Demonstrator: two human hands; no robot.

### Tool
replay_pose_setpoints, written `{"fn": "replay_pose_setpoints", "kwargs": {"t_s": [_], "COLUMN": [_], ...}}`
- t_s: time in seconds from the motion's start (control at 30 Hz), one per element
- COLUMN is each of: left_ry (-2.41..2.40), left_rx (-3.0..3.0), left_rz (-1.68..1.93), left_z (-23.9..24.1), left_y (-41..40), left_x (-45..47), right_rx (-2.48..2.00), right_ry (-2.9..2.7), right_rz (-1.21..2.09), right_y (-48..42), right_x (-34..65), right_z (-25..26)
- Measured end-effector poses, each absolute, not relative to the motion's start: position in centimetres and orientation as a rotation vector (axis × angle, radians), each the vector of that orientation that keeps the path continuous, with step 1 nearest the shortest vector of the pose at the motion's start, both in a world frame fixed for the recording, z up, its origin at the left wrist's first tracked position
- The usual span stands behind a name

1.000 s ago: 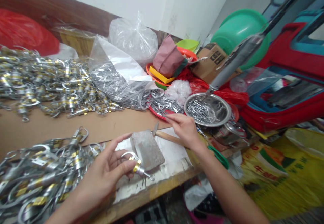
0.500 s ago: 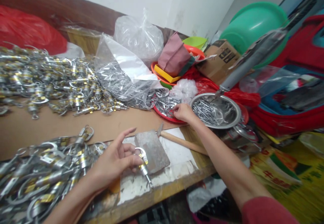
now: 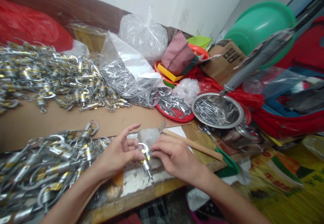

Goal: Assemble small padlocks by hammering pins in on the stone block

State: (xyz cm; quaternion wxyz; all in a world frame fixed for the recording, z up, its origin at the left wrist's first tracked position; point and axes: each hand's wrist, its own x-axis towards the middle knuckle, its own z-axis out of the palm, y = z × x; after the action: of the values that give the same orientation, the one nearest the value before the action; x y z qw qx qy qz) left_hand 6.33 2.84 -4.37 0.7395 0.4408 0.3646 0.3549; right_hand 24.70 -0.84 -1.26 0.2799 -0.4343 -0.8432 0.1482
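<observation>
1. A metal clasp (image 3: 145, 157) with a brass-coloured collar is pinched between the thumb and fingers of the left hand (image 3: 118, 153), whose index finger is held out straight.
2. The clasp is held just above the front edge of the worktop (image 3: 63, 122), against a grey block (image 3: 150, 137).
3. The right hand (image 3: 174, 156) is laid against the clasp with its fingers curled; whether anything is gripped by it cannot be told.
4. A hammer (image 3: 194, 145) with a wooden handle is seen behind the right hand, its head beside the block.
5. A heap of clasps (image 3: 45, 170) is piled left of the left hand; a steel bowl (image 3: 231, 111) of pins and a red tray (image 3: 178, 116) are set further back.
</observation>
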Motion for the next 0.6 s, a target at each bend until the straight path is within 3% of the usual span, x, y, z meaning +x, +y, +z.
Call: {"fn": "replay_pose_setpoints", "kwargs": {"t_s": [0.27, 0.6], "left_ry": [0.785, 0.799], "left_rx": [0.966, 0.957], "left_rz": [0.793, 0.813], "left_z": [-4.5, -4.2], "left_y": [2.7, 2.6], "left_x": [6.3, 6.5], "right_rx": [-1.27, -1.288], "right_ry": [-2.246, -1.936], "right_rz": [0.6, 0.574], "right_y": [0.0, 0.2], "right_x": [24.2, 22.7], "right_z": [-0.9, -3.0]}}
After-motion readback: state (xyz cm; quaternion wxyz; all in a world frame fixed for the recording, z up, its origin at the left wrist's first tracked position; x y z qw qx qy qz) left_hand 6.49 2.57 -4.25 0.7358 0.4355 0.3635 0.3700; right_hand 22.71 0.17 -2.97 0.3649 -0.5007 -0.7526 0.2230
